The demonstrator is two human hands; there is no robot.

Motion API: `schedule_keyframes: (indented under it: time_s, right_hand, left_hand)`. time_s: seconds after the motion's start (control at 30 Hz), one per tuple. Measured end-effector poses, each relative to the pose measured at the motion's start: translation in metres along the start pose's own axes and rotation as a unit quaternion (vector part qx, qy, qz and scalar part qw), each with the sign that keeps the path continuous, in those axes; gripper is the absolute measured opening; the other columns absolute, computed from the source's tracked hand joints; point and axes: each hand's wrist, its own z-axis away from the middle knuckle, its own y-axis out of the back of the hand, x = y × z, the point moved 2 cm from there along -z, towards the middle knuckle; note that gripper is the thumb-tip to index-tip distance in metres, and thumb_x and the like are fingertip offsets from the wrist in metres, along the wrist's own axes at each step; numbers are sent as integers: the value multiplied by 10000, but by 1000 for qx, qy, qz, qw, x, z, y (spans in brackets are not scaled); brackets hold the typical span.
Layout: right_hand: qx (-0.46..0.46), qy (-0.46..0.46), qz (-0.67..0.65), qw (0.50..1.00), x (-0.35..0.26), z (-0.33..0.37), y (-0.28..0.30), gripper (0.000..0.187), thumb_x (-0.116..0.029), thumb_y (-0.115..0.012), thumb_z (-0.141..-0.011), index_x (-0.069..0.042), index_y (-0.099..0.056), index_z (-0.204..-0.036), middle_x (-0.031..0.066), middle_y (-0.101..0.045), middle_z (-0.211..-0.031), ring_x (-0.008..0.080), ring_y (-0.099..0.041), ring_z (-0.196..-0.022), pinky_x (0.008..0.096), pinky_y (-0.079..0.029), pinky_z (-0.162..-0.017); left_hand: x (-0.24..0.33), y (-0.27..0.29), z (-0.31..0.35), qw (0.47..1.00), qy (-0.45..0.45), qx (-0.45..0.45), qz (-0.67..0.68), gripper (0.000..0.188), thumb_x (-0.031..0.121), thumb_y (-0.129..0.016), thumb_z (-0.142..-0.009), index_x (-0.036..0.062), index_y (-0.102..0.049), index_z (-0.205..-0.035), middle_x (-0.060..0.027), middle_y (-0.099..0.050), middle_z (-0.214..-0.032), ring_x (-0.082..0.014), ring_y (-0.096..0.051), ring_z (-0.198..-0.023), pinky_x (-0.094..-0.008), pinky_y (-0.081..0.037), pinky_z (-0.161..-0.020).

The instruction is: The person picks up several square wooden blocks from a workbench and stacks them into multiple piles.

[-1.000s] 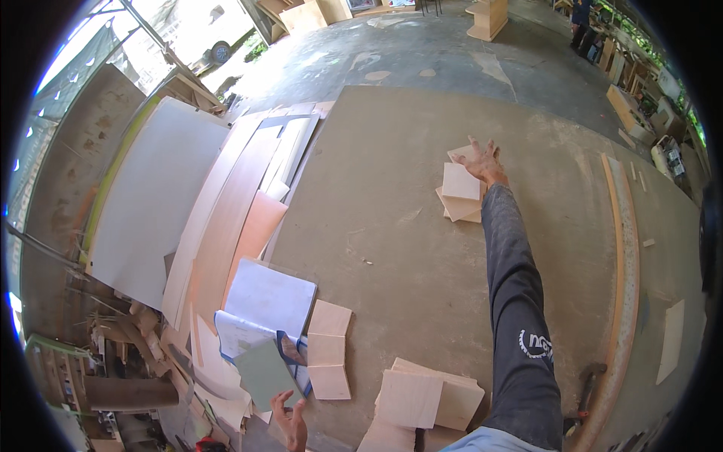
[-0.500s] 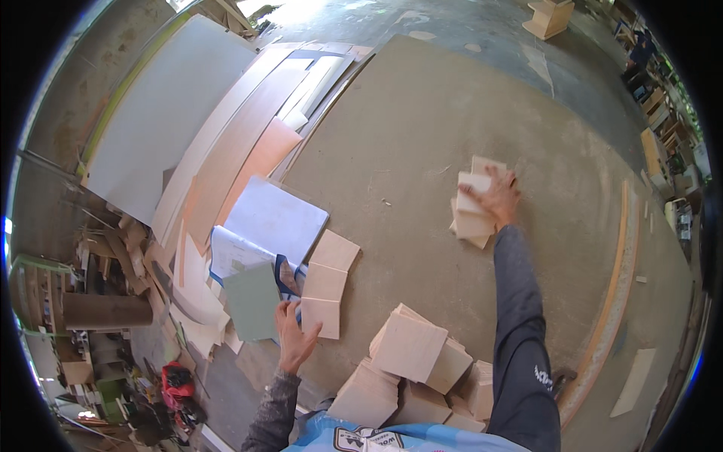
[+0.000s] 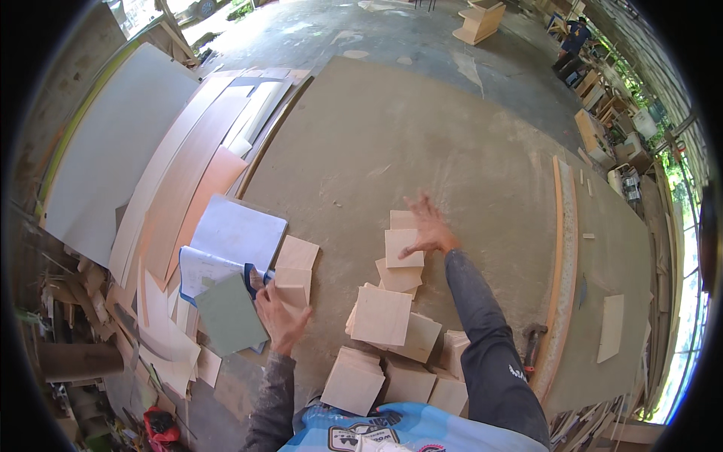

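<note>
My left hand [image 3: 282, 320] has its fingers and thumb around the nearest of a short row of thin wooden squares [image 3: 297, 253], which is slightly tilted up. Beside that row lie an open blue-edged notebook [image 3: 242, 233] and a grey-green square sheet [image 3: 230, 315]. My right hand [image 3: 431, 226], somewhat blurred, is spread open over the right side of a fanned group of wooden squares [image 3: 403, 247]. Close to my body, several stacks of similar squares [image 3: 381, 316] are piled together, some leaning on others.
Long veneer strips and boards [image 3: 181, 173] lie left of the brown worktable [image 3: 361, 135]. Along its right side runs a long wooden strip [image 3: 561, 241], with a hammer [image 3: 533, 346] near it. Farther off are a wooden piece [image 3: 480, 22] on the floor and another person [image 3: 576, 36].
My view has shifted. The fanned squares under my right hand have come nearer to me and the piled stacks. My left hand has closed on the near square of its row, tilting it.
</note>
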Motion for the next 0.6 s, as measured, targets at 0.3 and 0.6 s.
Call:
schedule_keyframes:
  time_s: [0.3, 0.6]
  right_hand:
    - [-85, -74, 71, 991, -25, -2, 7, 1305, -482, -957, -381, -125, -391, -1501, 206, -590, -1324, 399, -500, -1307, 653, -277, -1127]
    - [-68, -23, -169, 983, -24, 27, 40, 916, -490, -891, -573, -81, -580, -1331, 218, -615, -1291, 340, -595, -1197, 414, -416, -1045]
  left_hand:
    - [-3, -36, -69, 990, 29, -137, -30, 1099, 384, -910, -663, -9, -323, -1505, -292, -409, -1348, -458, -373, -1299, -540, -340, -1080]
    - [-4, -29, -87, 977, 148, -139, -67, 1170, 381, -994, -458, -71, -399, -1359, -290, -392, -1339, -453, -369, -1292, -527, -304, -1099]
